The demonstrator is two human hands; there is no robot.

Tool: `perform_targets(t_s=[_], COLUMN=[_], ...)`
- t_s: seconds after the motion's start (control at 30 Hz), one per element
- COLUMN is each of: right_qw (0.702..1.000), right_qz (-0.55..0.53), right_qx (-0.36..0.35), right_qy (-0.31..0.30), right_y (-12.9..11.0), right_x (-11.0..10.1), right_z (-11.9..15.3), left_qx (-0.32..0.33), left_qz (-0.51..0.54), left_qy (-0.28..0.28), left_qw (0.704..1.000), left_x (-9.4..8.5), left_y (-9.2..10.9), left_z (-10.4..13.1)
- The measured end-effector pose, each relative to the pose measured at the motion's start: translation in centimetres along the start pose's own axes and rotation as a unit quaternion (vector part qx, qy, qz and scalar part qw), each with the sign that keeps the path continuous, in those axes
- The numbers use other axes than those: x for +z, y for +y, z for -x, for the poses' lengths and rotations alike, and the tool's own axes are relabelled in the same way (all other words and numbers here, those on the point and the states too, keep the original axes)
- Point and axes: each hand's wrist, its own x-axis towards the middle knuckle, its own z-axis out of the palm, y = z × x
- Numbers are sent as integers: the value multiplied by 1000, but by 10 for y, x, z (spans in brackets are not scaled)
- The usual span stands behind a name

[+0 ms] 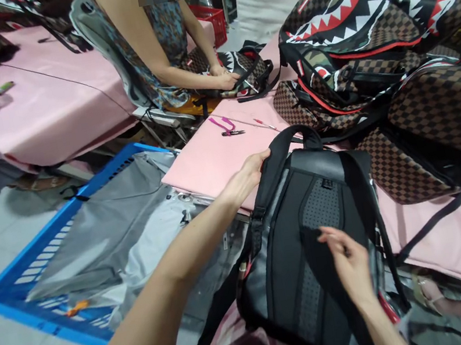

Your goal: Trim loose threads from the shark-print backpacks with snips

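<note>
A black backpack [293,280] lies back side up, across my lap and the edge of the pink-covered table [197,160]. My left hand [252,173] is closed on its left shoulder strap near the top handle. Over the padded back panel, my right hand [347,256] has bent fingers pinched at the edge of a black strap or flap; the fingertips are slightly blurred. Small black snips [233,132] with a purple ribbon lie on the table beyond my left hand.
Checkered backpacks with shark-mouth print [342,24] are piled at the right. A blue crate [38,319] with grey material stands on the floor at left. Across the table, a seated person [174,46] handles another bag. A second pink table [62,118] is at upper left.
</note>
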Motion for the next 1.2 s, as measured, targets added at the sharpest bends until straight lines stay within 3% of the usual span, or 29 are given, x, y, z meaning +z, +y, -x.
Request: perform_targets(t_s=[0.1, 0.23, 0.37, 0.43, 0.47, 0.5, 0.57, 0.6, 0.63, 0.67, 0.77, 0.87, 0.97, 1.03, 1.1, 1.2], right_qw=[988, 963, 908, 912, 935, 962, 988, 987, 981, 975, 944, 899, 891, 897, 893, 863], right_qz=[-34, 75, 146, 119, 103, 91, 103, 127, 160, 193, 306, 412, 402, 354, 338, 356], right_qx=[-89, -199, -294, -291, -254, -202, -108, -96, -99, -104, -122, -106, -99, -145, -213, -305], right_qy=[-120, -164, -260, -264, -223, -160, -26, 18, 38, 41, -32, -104, -185, -221, -209, -186], right_y=[-11, -24, -28, -23, -18, -13, 1, 8, 15, 21, 34, 35, 31, 29, 29, 28], right_x=[55, 99, 100, 89, 80, 69, 42, 27, 13, -2, -38, -62, -75, -77, -77, -73], right_z=[-5, -6, 4, -3, -12, -26, -64, -84, -103, -120, -152, -158, -150, -138, -122, -94], left_qx=[14, 51, 121, 232, 330, 419, 538, 550, 542, 517, 403, 321, 252, 212, 193, 183], left_qz=[-9, -37, -83, -157, -245, -343, -533, -597, -645, -686, -770, -803, -815, -825, -834, -839], left_qy=[19, 44, 55, 73, 75, 48, -65, -111, -128, -124, -80, -157, -198, -179, -137, -92], left_qw=[1000, 997, 988, 957, 909, 839, 650, 574, 524, 497, 488, 476, 484, 492, 499, 504], left_x=[3, 6, -2, -10, -12, -12, -4, 6, 18, 32, 73, 100, 112, 116, 118, 119], left_y=[-2, -4, -10, -19, -26, -34, -53, -62, -69, -73, -68, -47, -35, -39, -50, -69], left_z=[1, 1, 9, 12, 12, 11, 7, 4, 2, -1, -9, -14, -20, -24, -26, -24])
